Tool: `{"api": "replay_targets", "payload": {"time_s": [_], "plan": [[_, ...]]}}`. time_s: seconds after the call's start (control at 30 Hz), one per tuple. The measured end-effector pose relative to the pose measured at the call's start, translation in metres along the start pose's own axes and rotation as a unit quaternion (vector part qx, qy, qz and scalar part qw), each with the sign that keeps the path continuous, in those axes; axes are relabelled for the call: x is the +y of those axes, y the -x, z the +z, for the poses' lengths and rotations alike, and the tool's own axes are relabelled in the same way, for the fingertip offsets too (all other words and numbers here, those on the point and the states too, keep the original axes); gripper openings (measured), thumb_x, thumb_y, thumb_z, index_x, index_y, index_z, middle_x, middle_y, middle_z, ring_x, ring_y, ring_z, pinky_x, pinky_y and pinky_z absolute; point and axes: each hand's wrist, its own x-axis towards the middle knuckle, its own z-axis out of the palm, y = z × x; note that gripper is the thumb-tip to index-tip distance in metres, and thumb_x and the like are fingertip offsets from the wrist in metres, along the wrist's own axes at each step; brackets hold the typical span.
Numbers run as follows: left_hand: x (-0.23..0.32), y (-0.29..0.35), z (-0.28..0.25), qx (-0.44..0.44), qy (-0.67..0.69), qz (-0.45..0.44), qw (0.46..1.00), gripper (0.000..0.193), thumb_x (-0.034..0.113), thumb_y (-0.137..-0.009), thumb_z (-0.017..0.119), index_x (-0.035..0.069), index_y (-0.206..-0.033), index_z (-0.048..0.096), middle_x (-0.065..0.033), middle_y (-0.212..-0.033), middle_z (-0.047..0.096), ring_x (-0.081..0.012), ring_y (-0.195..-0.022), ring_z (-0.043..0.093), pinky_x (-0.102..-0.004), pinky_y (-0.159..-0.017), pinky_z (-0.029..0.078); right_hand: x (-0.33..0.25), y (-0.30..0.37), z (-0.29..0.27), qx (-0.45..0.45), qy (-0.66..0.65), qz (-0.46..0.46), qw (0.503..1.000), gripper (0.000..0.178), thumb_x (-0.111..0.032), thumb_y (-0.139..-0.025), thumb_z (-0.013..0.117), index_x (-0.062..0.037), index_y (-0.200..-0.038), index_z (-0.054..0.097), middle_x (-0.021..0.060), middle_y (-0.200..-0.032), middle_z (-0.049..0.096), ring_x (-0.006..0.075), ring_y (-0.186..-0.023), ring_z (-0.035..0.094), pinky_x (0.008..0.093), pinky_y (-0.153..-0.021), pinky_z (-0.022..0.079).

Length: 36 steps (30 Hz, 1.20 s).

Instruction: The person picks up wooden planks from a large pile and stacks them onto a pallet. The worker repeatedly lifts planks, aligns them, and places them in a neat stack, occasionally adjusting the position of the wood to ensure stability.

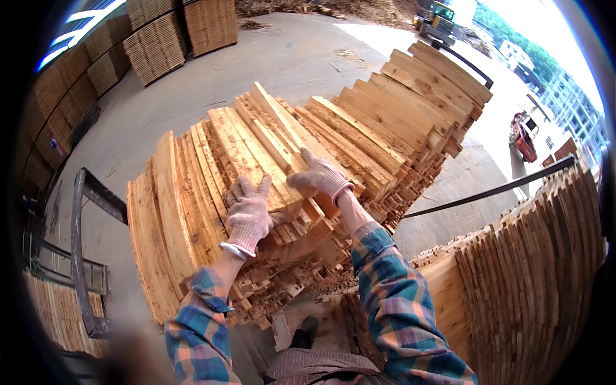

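Both my hands wear pale, dusty knit gloves and work at the near end of a big pile of rough-sawn wooden boards (176, 192). My left hand (248, 212) is spread over the near end of some light boards (247, 147), its thumb bent around their end. To the right, my right hand (321, 178) grips the edge of the same boards, thumb toward the left hand and a finger pointing along the wood. Fingertips under the wood are hidden. These boards lie on top of the pile, among others set on edge or tilted.
A black metal frame (80, 250) stands left of the pile. At right is a tall stack of boards (526, 276) with a dark bar (494, 191) near it. Bundled timber stacks (154, 48) line the back left. A yellow machine (439, 22) and a red vehicle (523, 136) stand farther off.
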Motion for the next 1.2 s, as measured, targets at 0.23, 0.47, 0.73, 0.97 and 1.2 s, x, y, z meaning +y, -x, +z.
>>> {"api": "replay_targets", "payload": {"time_s": [0.23, 0.47, 0.73, 0.97, 1.2], "plan": [[-0.016, 0.007, -0.016, 0.135, 0.16, 0.03, 0.977, 0.086, 0.059, -0.083, 0.06, 0.007, -0.146, 0.032, -0.0304, -0.129, 0.051, -0.0255, -0.103, 0.063, -0.0406, -0.077, 0.054, 0.017, 0.067, -0.018, -0.056, 0.006, 0.054, 0.997, 0.104, -0.046, -0.072, 0.076, -0.0079, -0.151, 0.02, 0.0227, -0.108, 0.065, 0.0326, -0.087, 0.066, 0.0396, -0.072, 0.057], [0.134, 0.181, -0.061, -0.067, 0.907, -0.088, 0.407, 0.089, 0.056, -0.086, 0.063, -0.003, -0.144, 0.031, -0.0084, -0.109, 0.062, -0.011, -0.084, 0.059, -0.0199, -0.071, 0.047, 0.108, 0.33, -0.016, -0.039, -0.284, 0.102, 0.953, 0.11, -0.04, -0.069, 0.079, 0.0018, -0.15, 0.017, 0.0282, -0.142, 0.041, 0.0307, -0.13, 0.045, 0.0338, -0.109, 0.035], [0.259, 0.28, 0.053, -0.408, 0.818, 0.164, 0.37, 0.071, 0.059, -0.097, 0.032, 0.006, -0.144, 0.03, -0.0169, -0.141, 0.045, -0.0306, -0.124, 0.048, -0.0442, -0.105, 0.041, 0.169, 0.582, 0.164, 0.094, -0.422, 0.099, 0.896, 0.111, -0.034, -0.066, 0.08, -0.0035, -0.152, 0.017, 0.0267, -0.137, 0.044, 0.0322, -0.127, 0.046, 0.0366, -0.106, 0.036], [0.412, 0.44, -0.104, -0.53, 0.79, 0.003, 0.308, 0.058, 0.041, -0.093, 0.058, 0.001, -0.133, 0.046, -0.0144, -0.126, 0.056, -0.0279, -0.109, 0.059, -0.0426, -0.095, 0.05, 0.226, 0.736, 0.136, 0.45, -0.184, 0.227, 0.844, 0.103, -0.021, -0.073, 0.081, -0.0058, -0.152, 0.016, 0.0189, -0.149, 0.035, 0.0224, -0.121, 0.051, 0.0319, -0.094, 0.049], [0.627, 0.654, -0.101, -0.706, 0.663, 0.06, 0.241, 0.026, 0.016, -0.094, 0.059, 0.007, -0.118, 0.057, -0.0048, -0.104, 0.063, -0.0145, -0.093, 0.06, -0.0282, -0.083, 0.051, 0.4, 0.956, 0.238, 0.59, -0.539, 0.293, 0.525, 0.093, -0.028, -0.079, 0.072, 0.0022, -0.15, 0.019, 0.0212, -0.149, 0.035, 0.028, -0.122, 0.051, 0.0361, -0.103, 0.04]]}}
